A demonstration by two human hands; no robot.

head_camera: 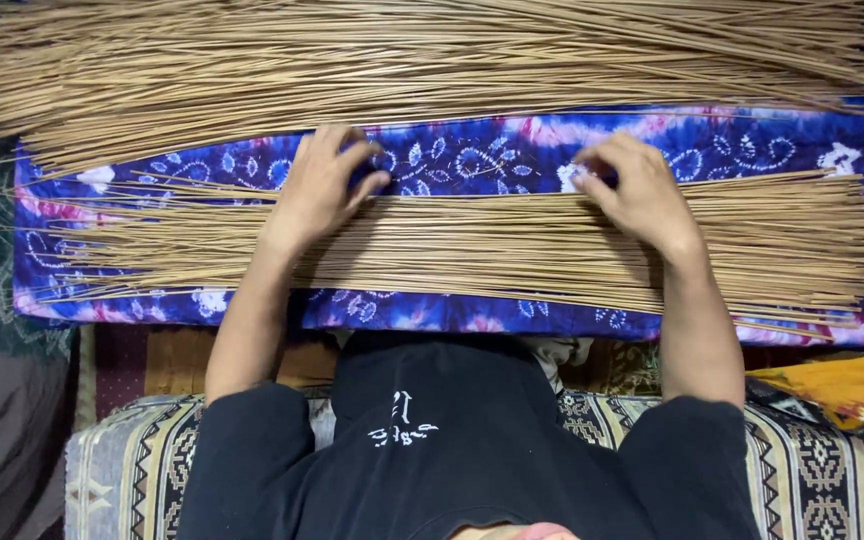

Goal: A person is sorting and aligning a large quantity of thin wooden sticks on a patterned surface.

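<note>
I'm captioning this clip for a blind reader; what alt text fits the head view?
Both hands, left hand and right hand, press on a flat layer of thin tan sticks spread across a blue-and-pink patterned cloth. A larger heap of tan sticks lies beyond.

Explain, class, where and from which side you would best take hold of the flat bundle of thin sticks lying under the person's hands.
Grip the near bundle of sticks around its bare middle, between the left hand and right hand, coming from above. The sticks lie flat and parallel, running left to right on the blue patterned cloth; the ends splay loosely.
</note>
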